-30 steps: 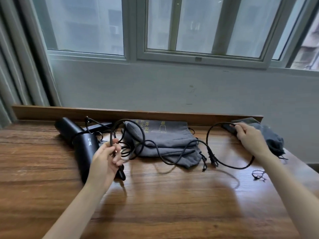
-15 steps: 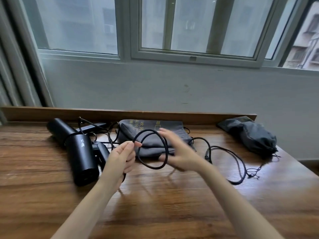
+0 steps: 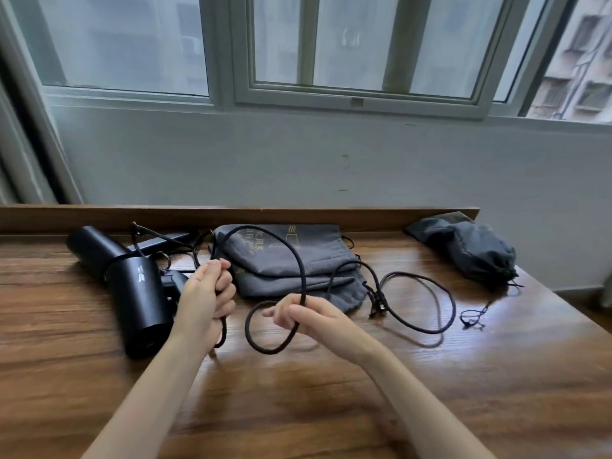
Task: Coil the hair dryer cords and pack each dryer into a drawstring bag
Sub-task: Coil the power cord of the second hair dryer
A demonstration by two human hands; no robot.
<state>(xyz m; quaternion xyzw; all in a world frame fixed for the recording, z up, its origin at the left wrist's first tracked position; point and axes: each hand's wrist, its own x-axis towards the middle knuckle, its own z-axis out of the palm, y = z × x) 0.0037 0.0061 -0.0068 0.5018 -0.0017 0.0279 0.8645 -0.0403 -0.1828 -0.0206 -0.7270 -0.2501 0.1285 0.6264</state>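
Observation:
A black hair dryer (image 3: 135,293) lies on the wooden table (image 3: 298,392) at the left, barrel toward me. Its black cord (image 3: 299,270) arcs over an empty grey drawstring bag (image 3: 284,260) lying flat behind my hands. My left hand (image 3: 205,293) grips the cord near the dryer. My right hand (image 3: 301,314) pinches the cord further along, with a loop hanging below it. The rest of the cord and its plug (image 3: 377,301) trail to the right on the table. A second, filled dark grey bag (image 3: 473,250) sits at the far right.
A raised wooden ledge (image 3: 231,215) runs along the table's back edge under a wall and window. A thin black drawstring (image 3: 473,318) lies loose near the right edge. A second black dryer part (image 3: 92,246) lies behind the first.
The right hand dropped lower and nearer me, drawing the cord into a larger arc over the bag with a new loop under it. The left hand kept its grip near the dryer.

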